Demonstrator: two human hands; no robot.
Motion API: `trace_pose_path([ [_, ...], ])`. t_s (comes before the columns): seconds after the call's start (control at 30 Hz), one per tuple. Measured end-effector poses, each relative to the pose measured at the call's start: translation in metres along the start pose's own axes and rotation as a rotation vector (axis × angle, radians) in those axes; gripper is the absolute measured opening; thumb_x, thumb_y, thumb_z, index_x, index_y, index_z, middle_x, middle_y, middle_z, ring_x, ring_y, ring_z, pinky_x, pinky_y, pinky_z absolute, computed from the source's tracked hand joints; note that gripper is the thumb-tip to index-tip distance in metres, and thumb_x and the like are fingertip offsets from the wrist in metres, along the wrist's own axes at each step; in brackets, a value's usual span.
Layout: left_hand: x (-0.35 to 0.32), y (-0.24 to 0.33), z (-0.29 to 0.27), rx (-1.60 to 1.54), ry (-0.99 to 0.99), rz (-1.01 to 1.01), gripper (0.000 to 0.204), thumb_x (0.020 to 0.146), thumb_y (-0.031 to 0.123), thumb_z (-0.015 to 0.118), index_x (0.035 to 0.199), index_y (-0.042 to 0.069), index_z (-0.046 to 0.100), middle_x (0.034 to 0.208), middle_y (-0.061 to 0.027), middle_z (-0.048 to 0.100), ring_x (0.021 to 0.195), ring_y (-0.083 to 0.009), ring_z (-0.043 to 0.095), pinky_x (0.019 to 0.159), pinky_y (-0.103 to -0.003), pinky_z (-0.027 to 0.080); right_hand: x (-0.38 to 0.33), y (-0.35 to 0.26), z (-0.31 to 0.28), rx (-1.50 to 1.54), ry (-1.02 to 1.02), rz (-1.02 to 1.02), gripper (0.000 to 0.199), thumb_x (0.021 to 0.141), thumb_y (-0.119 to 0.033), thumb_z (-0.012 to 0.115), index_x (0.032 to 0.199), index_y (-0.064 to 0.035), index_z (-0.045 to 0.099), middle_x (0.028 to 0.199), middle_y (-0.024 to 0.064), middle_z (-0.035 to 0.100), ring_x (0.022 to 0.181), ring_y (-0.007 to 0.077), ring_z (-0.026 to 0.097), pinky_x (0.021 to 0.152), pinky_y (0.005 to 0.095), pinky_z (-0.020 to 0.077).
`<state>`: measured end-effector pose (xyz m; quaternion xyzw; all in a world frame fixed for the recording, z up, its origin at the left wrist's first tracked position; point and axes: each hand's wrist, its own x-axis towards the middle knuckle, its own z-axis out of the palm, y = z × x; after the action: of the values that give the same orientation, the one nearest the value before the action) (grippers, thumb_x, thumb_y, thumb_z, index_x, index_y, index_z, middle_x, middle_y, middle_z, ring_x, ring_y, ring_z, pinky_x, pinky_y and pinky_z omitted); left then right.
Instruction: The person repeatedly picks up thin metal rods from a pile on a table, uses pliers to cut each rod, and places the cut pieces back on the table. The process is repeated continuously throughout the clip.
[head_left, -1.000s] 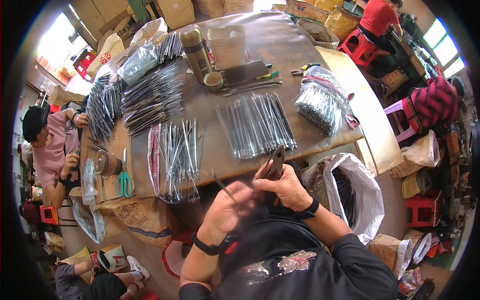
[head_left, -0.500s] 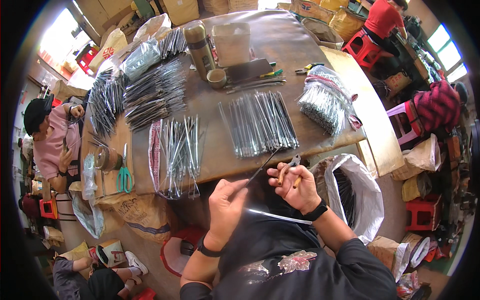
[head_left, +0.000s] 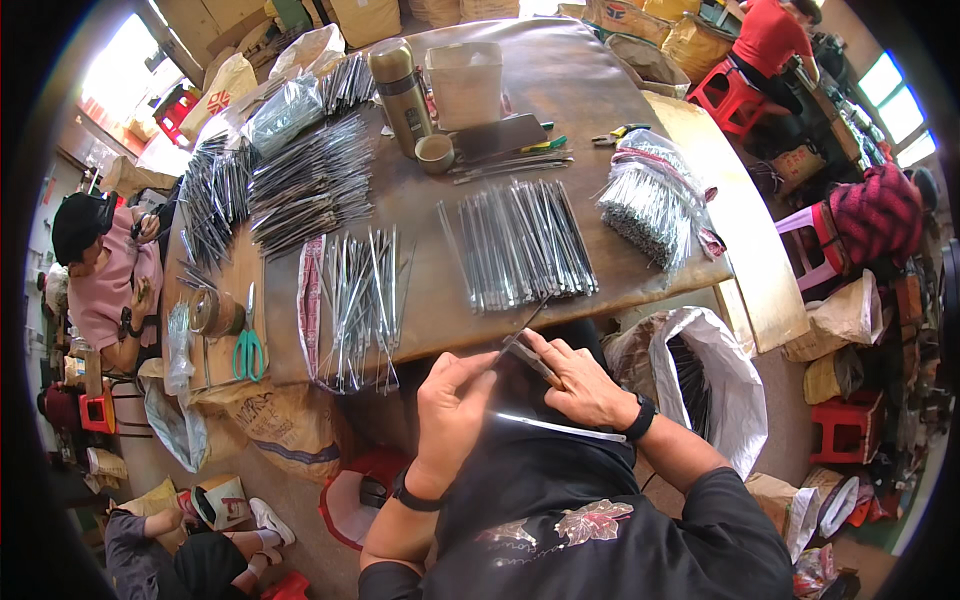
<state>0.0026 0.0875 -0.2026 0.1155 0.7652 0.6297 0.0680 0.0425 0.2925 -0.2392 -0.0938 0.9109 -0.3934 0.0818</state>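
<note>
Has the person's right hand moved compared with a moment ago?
Yes. The right hand now sits lower and further right of the table edge than a second ago, when it was up against that edge.

Brown worktable (head_left: 600, 70), red stools (head_left: 835, 440), perhaps daylit windows (head_left: 890, 95)

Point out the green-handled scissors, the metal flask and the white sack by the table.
Green-handled scissors (head_left: 247, 352), head view, on the handles.
Metal flask (head_left: 400, 85), head view, on its body.
White sack (head_left: 735, 385), head view, on its outer wall.

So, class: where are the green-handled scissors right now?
In the head view, the green-handled scissors lie at the table's left end, beside a small round tin and left of the loose pile of metal strips.
</note>
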Motion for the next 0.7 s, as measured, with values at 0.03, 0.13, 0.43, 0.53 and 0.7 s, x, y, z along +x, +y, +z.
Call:
trace_pose_path([
  [0.03,0.0,-0.001,0.0,-0.009,0.006,0.005,0.021,0.082,-0.005,0.065,0.102,0.0,0.07,0.077,0.002,0.051,0.068,-0.006,0.046,0.063,-0.02,0.038,0.001,-0.001,-0.002,-0.013,0.005,-0.017,0.083,0.07,-0.012,0.058,0.146,-0.0073,0.026,0.103,0.0237,0.055,0.083,0.0421,0.057,0.073,0.0465,0.0488],
  [0.13,0.001,-0.003,0.0,-0.044,0.008,-0.037,0.021,0.083,-0.005,0.064,0.103,0.0,0.069,0.078,0.0033,0.05,0.067,-0.0046,0.045,0.062,-0.019,0.037,0.001,-0.006,-0.005,0.043,-0.02,0.027,0.084,0.069,-0.01,0.055,0.147,-0.0072,0.024,0.106,0.0231,0.05,0.088,0.0423,0.053,0.077,0.046,0.0462],
  [0.43,-0.001,-0.009,-0.001,-0.074,-0.029,-0.054,0.018,0.085,-0.004,0.063,0.102,0.0,0.069,0.078,0.0046,0.05,0.059,-0.0017,0.044,0.051,-0.018,0.035,0.001,-0.002,-0.007,0.068,0.152,-0.114,0.045,0.072,-0.007,0.057,0.117,-0.0027,0.057,0.086,0.0199,0.062,0.079,0.0388,0.061,0.071,0.0418,0.0506],
  [0.53,0.0,-0.012,-0.001,-0.096,-0.039,-0.076,0.017,0.086,-0.004,0.062,0.101,-0.001,0.068,0.078,0.0045,0.05,0.059,-0.0018,0.044,0.051,-0.018,0.036,0.0,-0.003,-0.007,0.088,0.098,-0.06,0.032,0.074,-0.008,0.058,0.106,-0.0013,0.06,0.086,0.0224,0.063,0.081,0.0404,0.062,0.072,0.0428,0.0514],
  [0.7,0.002,-0.003,-0.006,-0.068,-0.08,-0.138,0.022,0.086,0.002,0.065,0.108,-0.001,0.067,0.082,0.0029,0.05,0.064,-0.0037,0.047,0.055,-0.018,0.039,-0.001,-0.005,-0.01,0.107,0.062,-0.008,0.034,0.074,-0.011,0.057,0.107,-0.0035,0.061,0.078,0.0213,0.061,0.073,0.0391,0.061,0.066,0.0421,0.0507],
])
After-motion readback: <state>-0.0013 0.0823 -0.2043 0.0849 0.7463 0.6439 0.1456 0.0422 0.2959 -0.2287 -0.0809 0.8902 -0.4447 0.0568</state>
